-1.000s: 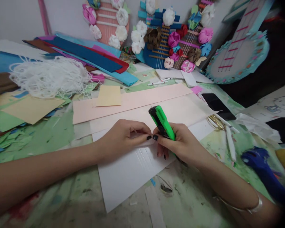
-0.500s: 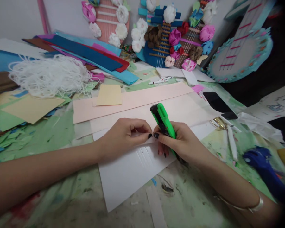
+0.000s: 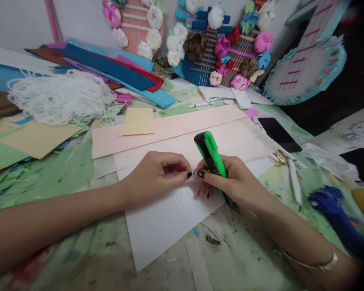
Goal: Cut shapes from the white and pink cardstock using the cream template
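My left hand (image 3: 159, 171) is closed in a pinch above a white sheet (image 3: 148, 234), thumb against forefinger. Whatever lies between those fingertips is too small to make out. Just to its right, my right hand (image 3: 230, 178) grips a slim green and black hand tool (image 3: 214, 155) in its palm. The tool is tilted, its black top end pointing up and away; its exact kind is unclear. The right thumb and forefinger also pinch close to the left fingertips, with a small gap between the hands. Several short pale lines (image 3: 183, 200) mark the sheet below.
Pink card strips (image 3: 182, 125) and a yellow paper piece (image 3: 138, 121) lie beyond my hands. Tangled white string (image 3: 60, 97) sits at left; paper-flower guitars (image 3: 209, 52) stand behind. At right are a phone (image 3: 279, 133), gold-handled scissors (image 3: 279, 157) and a blue glue gun (image 3: 333, 214).
My fingertips have drawn slightly apart, opening a small gap between the hands. The green and black tool has shifted a little to the right with my right hand.
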### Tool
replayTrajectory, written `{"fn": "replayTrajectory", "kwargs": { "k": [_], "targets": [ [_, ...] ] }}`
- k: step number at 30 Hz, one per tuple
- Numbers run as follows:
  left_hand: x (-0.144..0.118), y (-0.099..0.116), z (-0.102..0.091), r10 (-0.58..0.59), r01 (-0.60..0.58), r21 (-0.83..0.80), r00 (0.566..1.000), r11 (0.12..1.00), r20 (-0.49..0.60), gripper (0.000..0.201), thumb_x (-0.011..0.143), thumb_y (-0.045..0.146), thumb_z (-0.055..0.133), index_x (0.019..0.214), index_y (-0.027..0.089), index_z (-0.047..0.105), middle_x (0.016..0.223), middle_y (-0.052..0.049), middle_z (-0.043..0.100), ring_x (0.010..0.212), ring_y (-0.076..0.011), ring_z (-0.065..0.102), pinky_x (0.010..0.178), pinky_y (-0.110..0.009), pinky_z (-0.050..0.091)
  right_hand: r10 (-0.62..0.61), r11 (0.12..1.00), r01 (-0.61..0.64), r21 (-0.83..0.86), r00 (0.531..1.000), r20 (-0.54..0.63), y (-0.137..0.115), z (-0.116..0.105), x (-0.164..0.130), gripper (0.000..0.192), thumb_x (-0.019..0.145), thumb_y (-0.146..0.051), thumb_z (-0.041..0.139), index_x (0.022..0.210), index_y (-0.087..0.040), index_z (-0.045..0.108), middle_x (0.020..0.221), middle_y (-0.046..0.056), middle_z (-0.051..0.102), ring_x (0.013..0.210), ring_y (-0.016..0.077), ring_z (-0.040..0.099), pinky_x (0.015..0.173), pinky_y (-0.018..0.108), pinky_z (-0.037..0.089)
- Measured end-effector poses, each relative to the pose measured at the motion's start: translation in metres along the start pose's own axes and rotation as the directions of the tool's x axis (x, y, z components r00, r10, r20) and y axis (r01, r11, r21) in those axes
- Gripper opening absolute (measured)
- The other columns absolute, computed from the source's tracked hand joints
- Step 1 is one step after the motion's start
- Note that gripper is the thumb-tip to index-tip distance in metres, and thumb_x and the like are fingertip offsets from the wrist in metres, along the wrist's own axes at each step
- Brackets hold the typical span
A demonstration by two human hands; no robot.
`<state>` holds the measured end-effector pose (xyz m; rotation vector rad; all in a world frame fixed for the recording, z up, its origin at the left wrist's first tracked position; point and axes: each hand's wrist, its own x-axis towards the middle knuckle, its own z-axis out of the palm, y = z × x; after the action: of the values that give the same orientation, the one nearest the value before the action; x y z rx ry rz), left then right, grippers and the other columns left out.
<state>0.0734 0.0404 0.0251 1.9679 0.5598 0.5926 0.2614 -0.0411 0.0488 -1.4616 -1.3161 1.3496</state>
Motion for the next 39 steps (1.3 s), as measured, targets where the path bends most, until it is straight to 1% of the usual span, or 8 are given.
{"fn": "replayTrajectory", "kwargs": {
  "k": [3,6,11,13,15,19,25,39],
  "targets": [
    [-0.008,-0.002,0.000,0.274,-0.277,0.222,0.961,0.935,0.047,0.009,0.086,0.020,0.059,0.087,0.015,0.066,0.083,-0.003,0.070,0.074,-0.0127,0.064,0.067,-0.021,0.052,0.043,0.998,-0.041,-0.042,0.998,0.043,-0.009,-0.011,-0.009,0.017,0.080,-0.028,0.066,0.090,-0.014,0.066,0.056,0.001,0.068,0.050,0.0133,0.064,0.047,0.021,0.051],
    [-0.016,-0.002,-0.001,0.542,-0.571,0.466,0.813,0.675,0.211,0.011,0.089,0.014,0.056,0.094,0.012,0.066,0.086,-0.009,0.071,0.083,-0.0190,0.065,0.075,-0.031,0.054,0.070,0.997,-0.069,-0.044,0.997,0.022,-0.016,-0.023,-0.018,0.020,0.082,-0.028,0.064,0.095,-0.013,0.069,0.048,-0.001,0.064,0.041,0.0140,0.062,0.039,0.020,0.047],
    [-0.026,-0.003,-0.006,0.678,-0.722,0.570,0.646,0.394,0.351,0.016,0.091,0.008,0.054,0.100,0.005,0.066,0.091,-0.016,0.072,0.091,-0.0266,0.068,0.080,-0.040,0.056,-0.198,0.910,0.163,-0.380,0.979,-0.053,-0.015,-0.036,-0.028,0.029,0.077,-0.009,0.060,0.102,-0.016,0.072,0.069,0.003,0.075,0.060,0.0185,0.072,0.055,0.025,0.058],
    [-0.029,-0.007,-0.008,0.674,-0.726,0.576,0.640,0.375,0.369,0.018,0.092,0.008,0.053,0.104,0.004,0.066,0.099,-0.017,0.072,0.100,-0.0284,0.067,0.088,-0.043,0.054,-0.315,0.760,0.338,-0.555,0.939,0.140,-0.012,-0.041,-0.028,0.048,0.070,0.000,0.057,0.113,-0.018,0.070,0.108,0.005,0.075,0.100,0.0234,0.071,0.088,0.032,0.058],
    [-0.032,-0.012,-0.008,0.648,-0.712,0.579,0.665,0.398,0.372,0.023,0.095,0.008,0.048,0.112,0.004,0.064,0.109,-0.017,0.071,0.111,-0.0291,0.064,0.097,-0.045,0.050,-0.301,0.623,0.471,-0.625,0.881,0.365,-0.009,-0.045,-0.027,0.070,0.065,0.007,0.053,0.129,-0.019,0.063,0.136,0.004,0.061,0.131,0.0241,0.052,0.113,0.037,0.040],
    [-0.035,-0.013,-0.010,0.562,-0.699,0.560,0.704,0.444,0.434,0.037,0.099,0.007,0.032,0.123,0.004,0.060,0.124,-0.015,0.066,0.123,-0.0268,0.058,0.108,-0.043,0.042,-0.137,0.538,0.537,-0.649,0.816,0.561,-0.006,-0.050,-0.023,0.092,0.056,0.012,0.046,0.144,-0.018,0.047,0.153,0.004,0.042,0.146,0.0187,0.027,0.122,0.036,0.023],
    [-0.034,-0.001,-0.022,0.429,-0.727,0.542,0.687,0.423,0.586,0.042,0.099,0.008,0.029,0.131,0.003,0.056,0.132,-0.017,0.060,0.128,-0.0256,0.054,0.113,-0.039,0.037,-0.090,0.538,0.552,-0.637,0.789,0.608,-0.002,-0.053,-0.019,0.091,0.059,0.011,0.049,0.146,-0.018,0.043,0.153,0.003,0.041,0.148,0.0177,0.021,0.123,0.038,0.019],
    [-0.029,-0.006,-0.027,0.408,-0.701,0.462,0.701,0.543,0.585,0.044,0.094,0.006,0.035,0.134,0.006,0.055,0.136,-0.012,0.058,0.133,-0.0208,0.049,0.119,-0.034,0.029,-0.137,0.643,0.519,-0.563,0.801,0.582,0.002,-0.053,-0.015,0.086,0.064,0.010,0.055,0.142,-0.025,0.050,0.146,0.004,0.052,0.146,0.0217,0.028,0.121,0.044,0.025]
  ]
}}
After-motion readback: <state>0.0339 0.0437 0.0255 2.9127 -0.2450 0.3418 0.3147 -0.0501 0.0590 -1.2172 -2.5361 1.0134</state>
